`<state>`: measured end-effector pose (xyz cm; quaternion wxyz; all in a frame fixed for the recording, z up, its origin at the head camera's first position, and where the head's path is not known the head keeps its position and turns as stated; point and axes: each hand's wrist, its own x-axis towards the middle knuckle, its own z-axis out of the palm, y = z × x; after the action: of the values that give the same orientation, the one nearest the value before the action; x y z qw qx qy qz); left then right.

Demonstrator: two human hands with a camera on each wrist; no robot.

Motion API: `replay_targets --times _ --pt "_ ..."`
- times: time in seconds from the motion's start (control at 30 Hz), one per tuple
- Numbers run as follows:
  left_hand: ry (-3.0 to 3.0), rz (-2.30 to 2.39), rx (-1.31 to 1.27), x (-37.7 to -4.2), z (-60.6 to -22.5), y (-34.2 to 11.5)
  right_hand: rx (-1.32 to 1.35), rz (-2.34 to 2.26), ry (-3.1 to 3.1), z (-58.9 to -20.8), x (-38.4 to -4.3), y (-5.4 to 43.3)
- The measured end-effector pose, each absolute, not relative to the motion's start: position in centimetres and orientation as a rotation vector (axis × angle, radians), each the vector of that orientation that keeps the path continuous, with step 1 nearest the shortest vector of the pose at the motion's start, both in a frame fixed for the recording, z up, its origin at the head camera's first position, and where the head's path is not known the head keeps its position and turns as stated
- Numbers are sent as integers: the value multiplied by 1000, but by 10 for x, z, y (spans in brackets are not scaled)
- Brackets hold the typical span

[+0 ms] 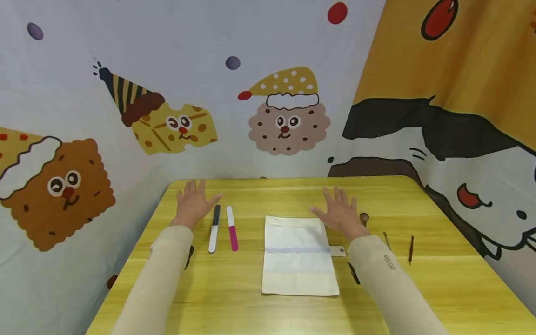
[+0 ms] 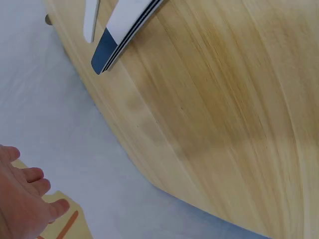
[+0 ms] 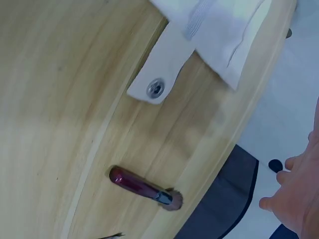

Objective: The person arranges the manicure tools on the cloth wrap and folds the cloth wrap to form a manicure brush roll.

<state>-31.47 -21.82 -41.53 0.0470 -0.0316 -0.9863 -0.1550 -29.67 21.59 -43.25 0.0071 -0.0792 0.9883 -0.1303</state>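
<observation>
Over the table (image 1: 226, 307): left hand (image 1: 193, 204), fingers spread wide, empty; right hand (image 1: 341, 215), likewise spread and empty. Just beside the left: one black-and-white nail file (image 1: 214, 229); next to it, one white-and-magenta nail file (image 1: 232, 228). Nearest the right: one white cloth wrap (image 1: 297, 265), laid flat, snap strap (image 1: 338, 251) extending rightward; one brush (image 3: 134, 182), dark red handle. Farther right: two slim tools (image 1: 411, 250). Behind: printed cloth backdrop (image 1: 176, 46).

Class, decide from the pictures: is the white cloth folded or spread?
Spread: the white cloth lies opened out, its snap strap extending sideways, unfastened.
</observation>
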Motion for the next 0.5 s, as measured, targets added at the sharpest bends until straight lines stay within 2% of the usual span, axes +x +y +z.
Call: replay_targets --times 0.5 --pt "-3015 -923 39 -307 -415 -223 -284 -625 3015 -431 -289 186"
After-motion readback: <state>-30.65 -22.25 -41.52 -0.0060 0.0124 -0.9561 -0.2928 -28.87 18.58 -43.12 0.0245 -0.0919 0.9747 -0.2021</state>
